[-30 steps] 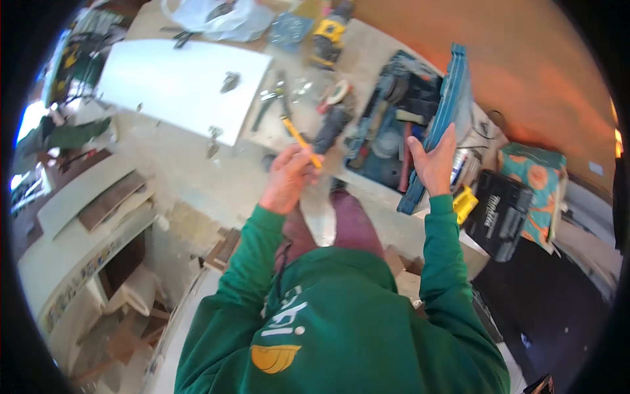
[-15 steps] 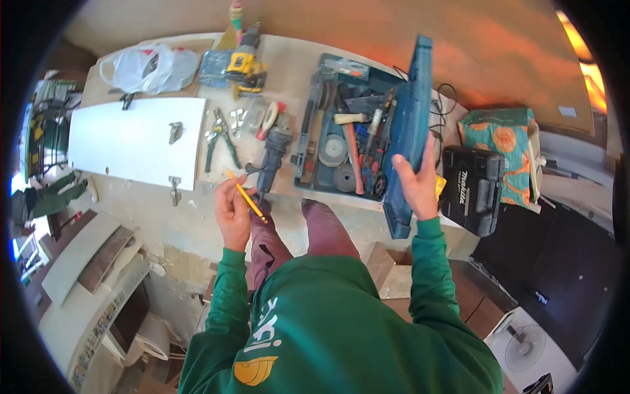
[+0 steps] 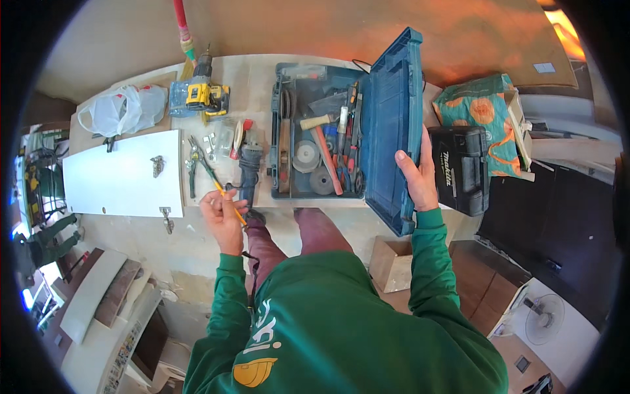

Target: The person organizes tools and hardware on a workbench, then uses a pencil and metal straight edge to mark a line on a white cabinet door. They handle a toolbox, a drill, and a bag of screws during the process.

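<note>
Pencil (image 3: 241, 218) and toolbox lid (image 3: 392, 118) are occupying the two hands: the left hand (image 3: 223, 213) is pinching the yellow pencil between thumb and fingers, above the near edge of the table (image 3: 252, 85), while the right hand (image 3: 420, 180) is resting at the lid's outer edge, its thumb spreading away from the fingers; whether that grip is pressing tight, I cannot tell. As far as things are showing, the opening of the blue toolbox (image 3: 300, 195) is done: its lid is standing swung out to the right and the contents are lying exposed, among them a red-handled hammer (image 3: 328, 157) and grey discs (image 3: 306, 156). Closing is not yet done, and neither hand is lifting anything out of the box. The pencil is already out and being held, but its ends are not touching any surface that I can make out. To the left, a white panel (image 3: 121, 177) is lying flat and bearing two metal hinges (image 3: 157, 165); any pencil marks on it are too small to tell. Green-handled pliers (image 3: 192, 177), a dark power tool (image 3: 249, 174) and a yellow drill (image 3: 205, 98) are lying unheld between panel and box.
</note>
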Available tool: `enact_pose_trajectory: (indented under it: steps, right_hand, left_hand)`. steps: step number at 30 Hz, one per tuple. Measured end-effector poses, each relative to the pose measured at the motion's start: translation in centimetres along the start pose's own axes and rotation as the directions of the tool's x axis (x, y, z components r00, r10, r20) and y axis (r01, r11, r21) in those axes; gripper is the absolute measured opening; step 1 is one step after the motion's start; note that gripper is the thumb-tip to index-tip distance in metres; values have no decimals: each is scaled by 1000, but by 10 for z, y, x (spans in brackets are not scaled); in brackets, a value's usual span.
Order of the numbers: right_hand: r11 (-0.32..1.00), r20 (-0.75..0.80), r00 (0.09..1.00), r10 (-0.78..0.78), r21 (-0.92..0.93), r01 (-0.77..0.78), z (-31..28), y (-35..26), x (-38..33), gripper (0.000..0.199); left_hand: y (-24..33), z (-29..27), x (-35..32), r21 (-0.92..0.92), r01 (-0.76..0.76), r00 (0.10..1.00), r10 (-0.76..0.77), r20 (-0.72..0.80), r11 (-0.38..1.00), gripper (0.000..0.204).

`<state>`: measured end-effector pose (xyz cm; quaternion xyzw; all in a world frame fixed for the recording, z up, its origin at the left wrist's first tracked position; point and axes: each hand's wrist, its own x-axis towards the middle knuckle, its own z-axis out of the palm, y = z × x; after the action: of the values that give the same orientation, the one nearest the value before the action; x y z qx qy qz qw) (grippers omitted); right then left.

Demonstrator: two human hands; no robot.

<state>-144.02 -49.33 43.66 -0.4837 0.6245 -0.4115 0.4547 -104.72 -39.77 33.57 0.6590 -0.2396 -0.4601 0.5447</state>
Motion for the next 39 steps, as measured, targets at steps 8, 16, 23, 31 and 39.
enact_pose_trajectory:
  steps: [8,16,23,31,39]
  right_hand:
    - [996,8,1000,9,86,-9,9,-4,-3,91]
    - [952,-8,988,-153,-268,145,63,15,0,94]
    - [987,-3,997,-76,-144,75,63,16,-1,94]
    - [1000,-53,998,14,9,-14,25,-4,-4,85]
    - [982,-20,1000,-4,189,8,28,7,-6,95]
  left_hand:
    - [-13,-3,-15,127,72,989,-87,117,989,44]
    - [-34,-88,-17,197,198,972,-219,89,960,34]
    - [-47,-177,-17,265,168,985,-175,2,949,21]
    - [-78,-227,-20,409,330,943,-319,-96,851,19]
    - [-101,-214,-7,748,-9,994,-76,78,663,38]
